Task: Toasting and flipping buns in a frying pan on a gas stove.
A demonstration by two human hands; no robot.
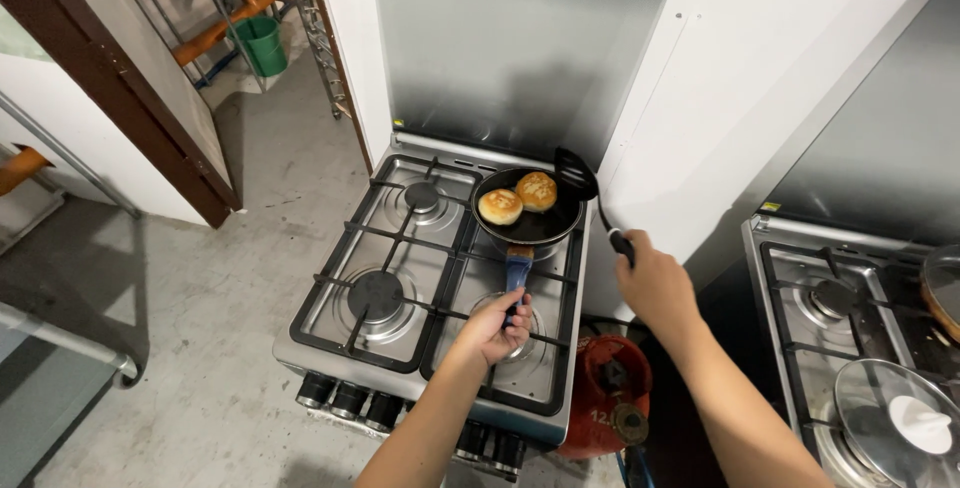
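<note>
A person's left hand (495, 328) closed around the blue handle of a small black frying pan (530, 210), which sat on the rear right burner of a four-burner stainless steel gas stove (400, 278). The right hand (652, 280) gripped the black slotted plastic spatula (577, 174), its blade poised at the pan's far rim. Two round, golden-browned flat cakes (518, 198) lay side by side in the pan; they looked light, soft inside and liable to break, so best lifted from beneath.

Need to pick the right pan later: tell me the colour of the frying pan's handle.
Blue, on the black round frying pan's handle, gripped by the left hand; head view.
</note>
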